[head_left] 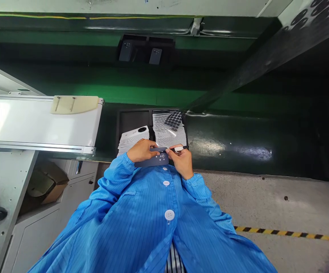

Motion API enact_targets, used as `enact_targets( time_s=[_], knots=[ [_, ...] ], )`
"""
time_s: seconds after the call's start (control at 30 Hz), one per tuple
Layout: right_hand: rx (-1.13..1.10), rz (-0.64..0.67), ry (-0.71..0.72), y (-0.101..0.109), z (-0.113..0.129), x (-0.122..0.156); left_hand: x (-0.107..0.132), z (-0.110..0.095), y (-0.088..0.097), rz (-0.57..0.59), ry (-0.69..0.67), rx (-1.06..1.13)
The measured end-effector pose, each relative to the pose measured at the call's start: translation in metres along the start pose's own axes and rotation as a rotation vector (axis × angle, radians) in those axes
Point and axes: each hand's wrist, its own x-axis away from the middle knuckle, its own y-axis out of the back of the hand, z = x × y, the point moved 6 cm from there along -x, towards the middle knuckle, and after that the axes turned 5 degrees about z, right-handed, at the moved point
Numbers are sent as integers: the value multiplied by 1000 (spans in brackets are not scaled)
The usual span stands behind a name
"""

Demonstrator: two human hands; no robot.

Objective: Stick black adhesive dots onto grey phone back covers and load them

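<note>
My left hand (143, 150) is closed on a dark grey phone back cover (150, 162), held close to my body with its camera holes facing up. My right hand (183, 163) has its fingers pinched at the cover's upper right edge. A white-and-black pen-like tool (178, 149) lies in that same hand, its dark end pointing right. Just beyond my left hand leans a stack of white phone back covers (131, 138), the top one with a black round camera area. A longer row of covers (167, 132) stands beyond both hands, with a sheet of round black stickers (173, 120) on it.
A black tray (133, 116) holds the covers. Left of it is a white conveyor (39, 121) with a cream plate (75, 104). A dark slanting beam (255, 60) crosses the right side. Farther back, a black holder (141, 49) carries two dark covers.
</note>
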Motion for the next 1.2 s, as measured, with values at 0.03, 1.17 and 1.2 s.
enact_targets(
  time_s=[0.03, 1.17, 1.2],
  knots=[
    [2, 3, 8, 0, 0, 0, 0, 0, -1, -12, 7, -2],
    [-235, -312, 356, 15, 34, 13, 194, 255, 208, -1550, 498, 1179],
    [-231, -308, 353, 14, 35, 13, 196, 261, 211, -1553, 525, 1181]
  ],
)
